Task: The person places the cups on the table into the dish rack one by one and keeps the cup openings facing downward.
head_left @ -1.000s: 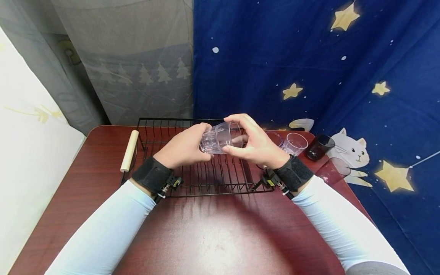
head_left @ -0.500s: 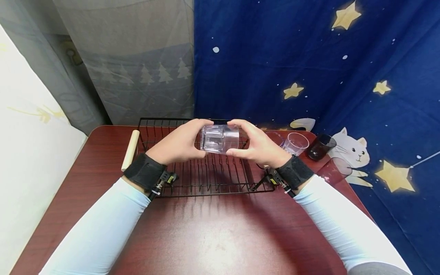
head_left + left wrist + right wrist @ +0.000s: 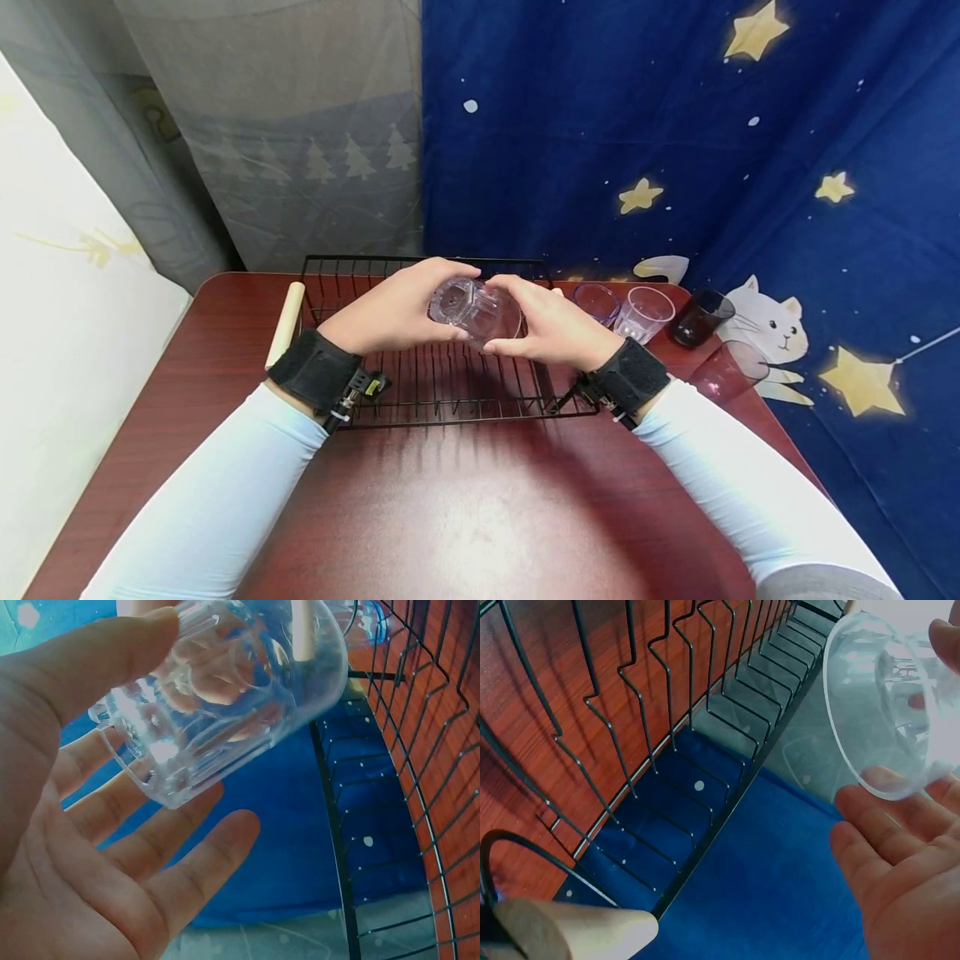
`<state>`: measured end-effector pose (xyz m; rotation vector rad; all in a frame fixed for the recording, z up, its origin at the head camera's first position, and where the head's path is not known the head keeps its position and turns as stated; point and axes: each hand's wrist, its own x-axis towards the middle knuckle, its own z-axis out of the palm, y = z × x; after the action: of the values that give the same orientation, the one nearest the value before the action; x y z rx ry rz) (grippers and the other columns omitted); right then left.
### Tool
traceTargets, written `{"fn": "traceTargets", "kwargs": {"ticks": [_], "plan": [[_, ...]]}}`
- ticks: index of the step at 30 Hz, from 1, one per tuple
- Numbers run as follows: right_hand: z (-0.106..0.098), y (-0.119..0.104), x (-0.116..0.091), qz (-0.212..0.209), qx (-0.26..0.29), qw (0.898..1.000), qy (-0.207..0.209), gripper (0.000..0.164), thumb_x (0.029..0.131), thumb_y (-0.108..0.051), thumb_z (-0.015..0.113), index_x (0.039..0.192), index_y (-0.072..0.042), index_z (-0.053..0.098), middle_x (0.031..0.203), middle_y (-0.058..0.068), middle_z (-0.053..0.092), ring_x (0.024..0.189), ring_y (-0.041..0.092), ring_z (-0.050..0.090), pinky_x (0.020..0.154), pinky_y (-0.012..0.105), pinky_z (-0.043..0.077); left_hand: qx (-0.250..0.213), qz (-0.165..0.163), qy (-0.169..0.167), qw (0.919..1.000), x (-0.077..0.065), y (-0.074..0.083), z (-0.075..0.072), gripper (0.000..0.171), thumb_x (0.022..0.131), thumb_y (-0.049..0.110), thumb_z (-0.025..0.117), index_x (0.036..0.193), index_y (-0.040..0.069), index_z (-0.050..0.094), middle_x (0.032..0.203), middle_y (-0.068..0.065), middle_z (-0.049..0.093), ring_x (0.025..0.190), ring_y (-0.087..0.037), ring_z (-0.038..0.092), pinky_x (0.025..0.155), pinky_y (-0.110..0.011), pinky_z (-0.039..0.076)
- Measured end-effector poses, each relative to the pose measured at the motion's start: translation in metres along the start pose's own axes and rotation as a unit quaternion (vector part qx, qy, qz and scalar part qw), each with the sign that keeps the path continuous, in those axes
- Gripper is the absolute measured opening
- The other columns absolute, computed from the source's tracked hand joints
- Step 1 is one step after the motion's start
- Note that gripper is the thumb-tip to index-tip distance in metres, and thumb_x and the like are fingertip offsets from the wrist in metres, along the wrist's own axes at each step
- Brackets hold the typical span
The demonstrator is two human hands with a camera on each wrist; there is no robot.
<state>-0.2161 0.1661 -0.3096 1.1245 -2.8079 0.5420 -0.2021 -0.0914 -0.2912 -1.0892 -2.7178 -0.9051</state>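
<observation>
A clear tumbler (image 3: 480, 312) with a faceted lower part is held in the air between both hands, above a black wire dish rack (image 3: 442, 408). It lies tilted, its base toward the left hand and its rim toward the right. My left hand (image 3: 393, 308) holds the base end between thumb and fingers; in the left wrist view the thumb lies over the tumbler (image 3: 225, 697) and the fingers spread behind it. My right hand (image 3: 551, 323) grips near the rim, with fingertips beside the rim in the right wrist view. The head view hides most fingers behind the tumbler.
The rack has a pale wooden handle (image 3: 286, 325) at its left end. Right of the rack stand a blue-rimmed glass (image 3: 597, 304), a clear glass (image 3: 643, 315), a dark glass (image 3: 697, 319) and a reddish glass (image 3: 727, 372). Curtains hang behind the red-brown table (image 3: 450, 517).
The tumbler has turned, its base now facing more toward the head camera and its rim end lower. My right hand has shifted a little left and down; both hands stay at the tumbler.
</observation>
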Motion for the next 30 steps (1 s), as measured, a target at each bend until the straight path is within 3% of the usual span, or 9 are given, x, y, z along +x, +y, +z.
{"fn": "traceTargets", "kwargs": {"ticks": [5,11,17,21,26,30], "plan": [[0.003,-0.004,0.003,0.021,-0.019,1.000,-0.012,0.082,0.080,-0.054,0.077,0.145,-0.016,0.043,0.132,0.003,0.062,0.112,0.017,0.062,0.091,0.061,0.042,0.005,-0.002,-0.005,1.0000,0.004,0.004,0.003,0.074,0.085,0.036,0.080,0.147,0.013,0.049,0.146,-0.008,0.051,0.133,-0.020,0.048,0.106,-0.041,0.045],[0.009,-0.007,0.005,0.048,-0.041,0.997,-0.035,0.082,0.081,-0.057,0.075,0.145,-0.019,0.042,0.131,0.002,0.063,0.115,0.018,0.062,0.096,0.072,0.032,0.015,-0.023,-0.015,0.9995,0.006,0.007,0.007,0.069,0.086,0.038,0.078,0.146,0.018,0.051,0.140,-0.007,0.052,0.118,-0.019,0.056,0.093,-0.039,0.052],[0.009,-0.007,0.005,0.024,-0.043,0.998,-0.045,0.079,0.085,-0.054,0.073,0.146,-0.012,0.044,0.139,0.008,0.058,0.126,0.021,0.056,0.102,0.066,0.036,0.032,-0.041,-0.027,0.9983,0.007,0.009,0.006,0.068,0.086,0.042,0.077,0.144,0.019,0.052,0.132,-0.006,0.054,0.106,-0.018,0.060,0.087,-0.036,0.054],[0.002,-0.002,0.002,0.037,-0.045,0.997,-0.044,0.079,0.089,-0.053,0.069,0.151,-0.013,0.041,0.149,0.010,0.050,0.136,0.024,0.048,0.105,0.068,0.035,0.045,-0.061,-0.033,0.9966,0.011,0.006,0.005,0.068,0.086,0.041,0.077,0.145,0.018,0.051,0.132,-0.008,0.054,0.107,-0.019,0.061,0.086,-0.037,0.055],[-0.006,0.007,-0.001,0.051,-0.035,0.997,-0.045,0.072,0.094,-0.045,0.066,0.151,-0.011,0.040,0.151,0.013,0.046,0.139,0.027,0.045,0.111,0.050,0.040,0.058,-0.101,-0.039,0.9925,0.017,-0.002,0.005,0.068,0.086,0.039,0.077,0.146,0.017,0.051,0.131,-0.009,0.054,0.106,-0.021,0.063,0.086,-0.039,0.056],[-0.007,0.013,-0.003,0.059,-0.038,0.997,-0.042,0.065,0.097,-0.042,0.064,0.150,-0.012,0.042,0.151,0.012,0.046,0.137,0.026,0.046,0.110,0.048,0.041,0.066,-0.119,-0.043,0.9898,0.020,-0.010,0.007,0.068,0.087,0.039,0.077,0.146,0.018,0.050,0.133,-0.010,0.054,0.107,-0.023,0.063,0.087,-0.041,0.055]]}}
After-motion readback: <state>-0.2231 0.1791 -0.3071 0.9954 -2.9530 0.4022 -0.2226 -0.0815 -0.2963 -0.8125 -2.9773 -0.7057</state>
